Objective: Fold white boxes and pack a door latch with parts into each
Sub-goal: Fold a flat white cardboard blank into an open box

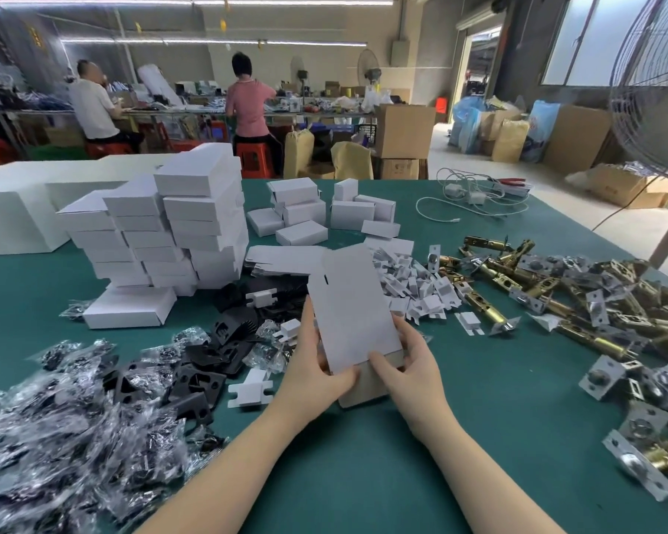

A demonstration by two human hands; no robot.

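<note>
Your two bare forearms reach forward over a green table (363, 475), and both hands meet on one flat, unfolded white box blank (350, 306). Your left hand (317, 364) grips the blank's lower left edge, its thumb curled over the front face. Your right hand (409, 364) pinches the lower right corner, thumb on the front and fingers behind. That blank stands tilted upward, away from you, its brown inner side showing at the bottom between your hands. Left of your left hand lies a heap of black plates (205, 364), and nearer you on that side, many clear bags of small parts (66, 429). Beyond your left hand rises a tall stack of folded white boxes (170, 233). Just past the raised blank lie more flat blanks (282, 260), with a few small closed boxes (305, 213) farther off. Beyond your right hand sits a pile of small white card inserts (413, 283). Right of your right hand sprawls a large pile of brass door latches (556, 302) with silver faceplates. Two people sit at a far bench, backs turned toward you.
</note>
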